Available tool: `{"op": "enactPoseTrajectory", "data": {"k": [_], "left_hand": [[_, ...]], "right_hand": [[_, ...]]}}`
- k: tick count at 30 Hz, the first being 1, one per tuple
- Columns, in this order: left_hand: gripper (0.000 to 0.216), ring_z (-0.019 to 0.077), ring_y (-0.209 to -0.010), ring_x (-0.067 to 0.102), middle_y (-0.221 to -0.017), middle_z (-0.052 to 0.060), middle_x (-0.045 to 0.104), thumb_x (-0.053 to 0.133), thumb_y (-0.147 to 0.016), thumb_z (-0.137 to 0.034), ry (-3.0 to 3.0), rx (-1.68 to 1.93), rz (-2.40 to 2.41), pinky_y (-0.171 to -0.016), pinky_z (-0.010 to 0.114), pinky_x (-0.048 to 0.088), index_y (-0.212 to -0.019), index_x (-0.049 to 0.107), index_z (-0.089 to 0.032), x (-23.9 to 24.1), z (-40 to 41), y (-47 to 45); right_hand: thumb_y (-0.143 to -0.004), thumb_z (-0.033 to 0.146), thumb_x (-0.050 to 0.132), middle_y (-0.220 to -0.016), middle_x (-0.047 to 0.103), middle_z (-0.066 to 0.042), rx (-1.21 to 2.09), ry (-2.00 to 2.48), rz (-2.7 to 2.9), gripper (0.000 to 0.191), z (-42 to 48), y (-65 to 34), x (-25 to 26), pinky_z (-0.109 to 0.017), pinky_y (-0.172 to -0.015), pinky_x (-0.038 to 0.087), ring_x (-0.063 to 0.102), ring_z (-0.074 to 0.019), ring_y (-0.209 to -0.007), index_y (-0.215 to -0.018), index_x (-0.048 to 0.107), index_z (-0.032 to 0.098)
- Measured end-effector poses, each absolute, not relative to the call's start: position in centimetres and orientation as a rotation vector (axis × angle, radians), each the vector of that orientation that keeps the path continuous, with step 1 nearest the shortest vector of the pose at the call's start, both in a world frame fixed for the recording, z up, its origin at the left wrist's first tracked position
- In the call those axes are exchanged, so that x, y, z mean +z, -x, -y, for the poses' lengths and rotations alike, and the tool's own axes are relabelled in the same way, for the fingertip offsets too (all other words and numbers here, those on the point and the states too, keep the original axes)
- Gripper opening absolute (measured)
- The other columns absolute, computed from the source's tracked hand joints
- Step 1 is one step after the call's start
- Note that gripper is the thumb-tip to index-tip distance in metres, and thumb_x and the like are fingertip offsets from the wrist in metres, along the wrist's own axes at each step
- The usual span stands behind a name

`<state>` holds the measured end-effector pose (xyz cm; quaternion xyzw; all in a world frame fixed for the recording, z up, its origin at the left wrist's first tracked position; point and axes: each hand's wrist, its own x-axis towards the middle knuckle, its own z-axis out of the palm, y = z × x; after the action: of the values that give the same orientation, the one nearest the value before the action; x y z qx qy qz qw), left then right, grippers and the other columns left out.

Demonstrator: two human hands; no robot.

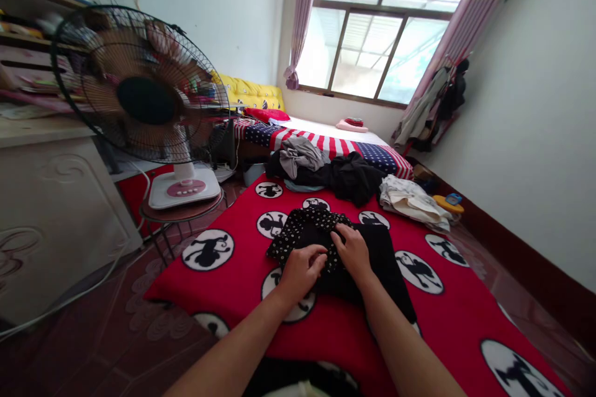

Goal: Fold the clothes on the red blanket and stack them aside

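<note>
A folded black garment [377,242] lies on the red bed cover, with a black cloth part dotted in white [298,226] at its left and top. My left hand [302,270] is at the near side of the dotted cloth, its fingers curled towards the thumb in a pinch at the fabric. To its right, my right hand [352,249] rests on the garment where the dotted and plain black areas meet, fingers bent and a little apart. Its fingertips touch the cloth. What lies beneath both palms is hidden.
Dark and grey clothes [326,164] lie heaped at the bed's far end, beside white clothes [412,198]. A fan [144,99] stands on a stool [186,208] at left. A second bed [316,139] sits below the window. Clothes hang [433,105] at right.
</note>
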<state>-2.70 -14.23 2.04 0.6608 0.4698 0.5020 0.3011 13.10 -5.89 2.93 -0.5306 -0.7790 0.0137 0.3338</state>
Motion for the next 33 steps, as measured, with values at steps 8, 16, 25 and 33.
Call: {"op": "enactPoseTrajectory", "data": {"k": [8, 16, 25, 33], "left_hand": [[0.020, 0.0163, -0.069, 0.063, -0.082, 0.003, 0.067, 0.056, -0.080, -0.015, -1.895, 1.342, -1.473, -0.068, 0.028, 0.051, -0.095, 0.070, -0.020, 3.3, 11.1, 4.2], [0.053, 0.0285, -0.120, 0.050, -0.128, 0.011, 0.058, 0.060, -0.071, -0.006, -2.482, 0.978, -1.579, -0.101, 0.043, 0.042, -0.122, 0.062, -0.019, 4.3, 2.2, 7.8], [0.068, 0.0247, -0.116, 0.057, -0.127, 0.009, 0.061, 0.059, -0.062, 0.003, -2.769, 0.504, -1.118, -0.099, 0.034, 0.043, -0.126, 0.060, -0.020, 5.2, -1.8, 10.1], [0.076, 0.0218, -0.115, 0.058, -0.131, 0.005, 0.058, 0.045, -0.070, 0.002, -2.731, 0.654, -1.244, -0.098, 0.034, 0.043, -0.139, 0.046, -0.030, 4.1, -1.3, 10.4]], "right_hand": [[-0.088, 0.025, 0.050, -0.129, 0.060, -0.012, -0.161, 1.335, 1.976, 0.033, 6.7, -12.6, 1.8, -0.044, -0.104, 0.038, 0.056, -0.0260, -0.117, -0.116, 0.062, 0.015], [-0.088, 0.024, 0.051, -0.118, 0.066, -0.007, -0.133, 1.282, 1.937, 0.022, 7.0, -12.6, 1.9, -0.045, -0.106, 0.036, 0.059, -0.0240, -0.110, -0.101, 0.068, 0.019], [-0.088, 0.024, 0.051, -0.120, 0.066, -0.006, -0.089, 1.276, 1.921, 0.022, 7.3, -12.6, 2.0, -0.046, -0.108, 0.033, 0.058, -0.0232, -0.113, -0.103, 0.068, 0.022], [-0.088, 0.023, 0.049, -0.121, 0.065, -0.006, -0.062, 1.284, 1.943, 0.024, 7.6, -12.5, 2.5, -0.046, -0.108, 0.033, 0.057, -0.0242, -0.113, -0.104, 0.068, 0.023]]}}
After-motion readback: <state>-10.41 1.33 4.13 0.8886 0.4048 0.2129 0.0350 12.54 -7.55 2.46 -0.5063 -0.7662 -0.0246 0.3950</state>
